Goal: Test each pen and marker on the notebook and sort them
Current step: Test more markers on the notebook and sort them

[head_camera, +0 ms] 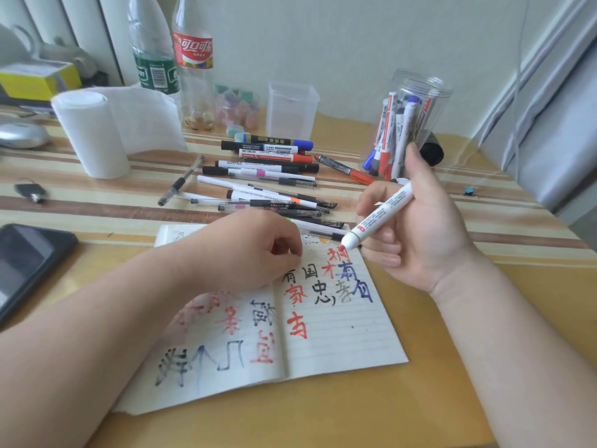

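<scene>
In the head view the task is judged partly done. The lined paper notebook [339, 337], open near the table's [452, 376] near edge, is covered with red, black and blue characters, and several markers are stood in a clear plastic jar [420, 101] by the far right corner. A pile of pens [265, 179] (slim, smooth barrels) is left mid-table. A white marker [378, 218] with a red tip is gripped by the right hand [420, 227]. The left hand [252, 250] is rested, fingers curled, on the notebook; whether anything is pinched cannot be told.
</scene>
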`<action>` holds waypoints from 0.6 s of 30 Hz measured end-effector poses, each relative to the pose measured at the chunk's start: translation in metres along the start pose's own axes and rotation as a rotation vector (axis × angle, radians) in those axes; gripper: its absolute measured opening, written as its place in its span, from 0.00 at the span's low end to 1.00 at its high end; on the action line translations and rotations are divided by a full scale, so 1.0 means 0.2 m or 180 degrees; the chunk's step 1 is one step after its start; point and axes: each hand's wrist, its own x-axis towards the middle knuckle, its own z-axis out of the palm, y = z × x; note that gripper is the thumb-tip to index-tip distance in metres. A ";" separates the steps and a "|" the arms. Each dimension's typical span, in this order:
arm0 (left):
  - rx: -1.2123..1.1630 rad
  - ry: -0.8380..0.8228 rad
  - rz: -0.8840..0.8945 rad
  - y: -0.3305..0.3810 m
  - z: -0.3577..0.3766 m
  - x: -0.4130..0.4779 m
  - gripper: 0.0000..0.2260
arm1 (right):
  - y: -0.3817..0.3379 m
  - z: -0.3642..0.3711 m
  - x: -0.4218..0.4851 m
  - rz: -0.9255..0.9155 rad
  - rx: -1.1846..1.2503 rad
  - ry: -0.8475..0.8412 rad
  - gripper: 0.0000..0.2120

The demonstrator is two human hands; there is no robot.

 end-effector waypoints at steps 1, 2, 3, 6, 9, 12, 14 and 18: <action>0.0124 -0.0053 0.0001 0.00 0.00 0.00 0.03 | -0.02 0.00 -0.02 0.0010 -0.0248 -0.0040 0.36; 0.0209 -0.0091 -0.0024 0.01 0.00 0.00 0.04 | -0.03 0.00 -0.04 0.0007 -0.0496 -0.0144 0.32; 0.0263 -0.0113 -0.0053 0.01 0.00 0.00 0.06 | -0.03 0.00 -0.06 -0.0014 -0.0730 -0.0312 0.25; 0.0273 -0.0130 -0.0074 0.01 0.00 0.00 0.10 | 0.00 -0.01 -0.10 -0.0119 -0.1162 -0.0661 0.04; 0.0250 -0.0154 -0.0026 0.00 0.00 0.00 0.15 | 0.11 -0.02 -0.13 -0.0036 -0.1204 -0.0486 0.02; 0.0240 -0.0109 0.0070 0.00 0.01 0.00 0.19 | 0.20 -0.02 -0.19 -0.0008 -0.1228 -0.0441 0.03; 0.0274 -0.0078 0.0066 0.00 0.01 0.00 0.21 | 0.22 0.00 -0.22 -0.0091 -0.1335 -0.0524 0.03; 0.0472 -0.0116 -0.0069 0.02 0.01 0.00 0.24 | 0.22 0.03 -0.25 -0.0277 -0.1859 -0.0545 0.03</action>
